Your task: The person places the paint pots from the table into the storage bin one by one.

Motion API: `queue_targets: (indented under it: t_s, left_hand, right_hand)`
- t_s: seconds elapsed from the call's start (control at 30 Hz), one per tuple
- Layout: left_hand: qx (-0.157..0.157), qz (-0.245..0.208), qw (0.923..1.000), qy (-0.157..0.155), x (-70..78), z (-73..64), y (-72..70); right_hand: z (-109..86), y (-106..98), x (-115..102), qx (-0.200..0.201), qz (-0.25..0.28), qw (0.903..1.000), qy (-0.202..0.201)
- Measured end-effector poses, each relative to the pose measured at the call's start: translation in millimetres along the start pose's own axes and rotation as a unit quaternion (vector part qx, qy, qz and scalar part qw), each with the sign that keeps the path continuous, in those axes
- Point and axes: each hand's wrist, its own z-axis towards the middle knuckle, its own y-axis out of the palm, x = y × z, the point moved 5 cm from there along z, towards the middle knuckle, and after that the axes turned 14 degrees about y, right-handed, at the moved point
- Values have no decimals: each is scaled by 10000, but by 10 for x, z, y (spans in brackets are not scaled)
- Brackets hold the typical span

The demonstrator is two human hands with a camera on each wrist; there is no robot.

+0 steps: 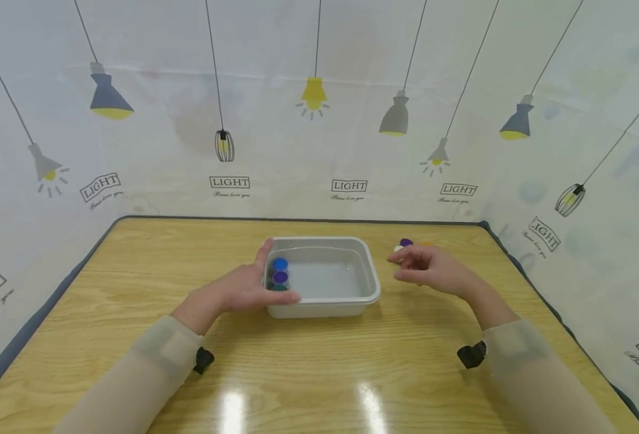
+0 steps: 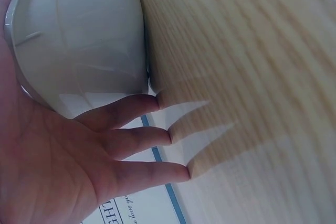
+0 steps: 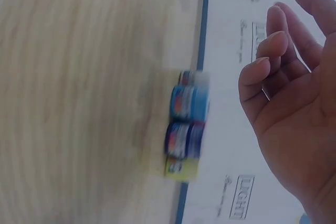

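A white plastic tub [image 1: 325, 308] stands mid-table. My left hand [image 1: 249, 288] spans its left end, thumb along the near rim and index finger at the far left corner. In the left wrist view, three straight fingers reach down beside the tub wall [image 2: 84, 40] to the tabletop. Small jars with a blue lid [image 1: 280, 264], a purple lid [image 1: 280, 277] and a dark green lid [image 1: 278, 288] line the tub's left side. Right of the tub, my right hand [image 1: 433, 269] hovers with fingers loosely bent, holding nothing. A light blue jar [image 3: 190, 103] and a dark purple jar [image 3: 185, 140] stand near it.
A yellow jar [image 3: 181, 168] and a white-topped jar [image 3: 194, 78] complete the row beside my right hand, partly hidden by it in the head view. The wooden table [image 1: 308, 367] ends at a dark edge against a wall covering [image 1: 276, 90] printed with lamps.
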Motion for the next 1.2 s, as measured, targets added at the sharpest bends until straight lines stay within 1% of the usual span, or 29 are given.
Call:
queue_targets:
  t_s: [0.2, 0.37, 0.5, 0.67, 0.87, 1.0, 1.2]
  left_hand:
    - [12, -21, 10000, 28, -10, 8, 7]
    - [8, -52, 10000, 0, -14, -4, 4]
    - [4, -68, 10000, 1, -19, -9, -1]
    - [-9, -81, 10000, -9, -23, -17, -5]
    - [-11, -137, 9999, -48, -20, -11, -1]
    - [-21, -136, 9999, -62, -20, -15, -1]
    - [0, -151, 9999, -67, -24, -19, -5]
  right_hand:
    - [-115, -170, 350, 289, 100, 9989, 366]
    - [-178, -334, 645, 598, 203, 9948, 793]
    - [-176, -456, 840, 825, 247, 9912, 1008]
    - [-119, -550, 1037, 968, 190, 9883, 1163]
    - [-18, -602, 1179, 1057, 220, 9855, 1308]
    - [43, -606, 1217, 1076, 119, 9847, 1369]
    - [105, -602, 1252, 1042, 123, 9829, 1514]
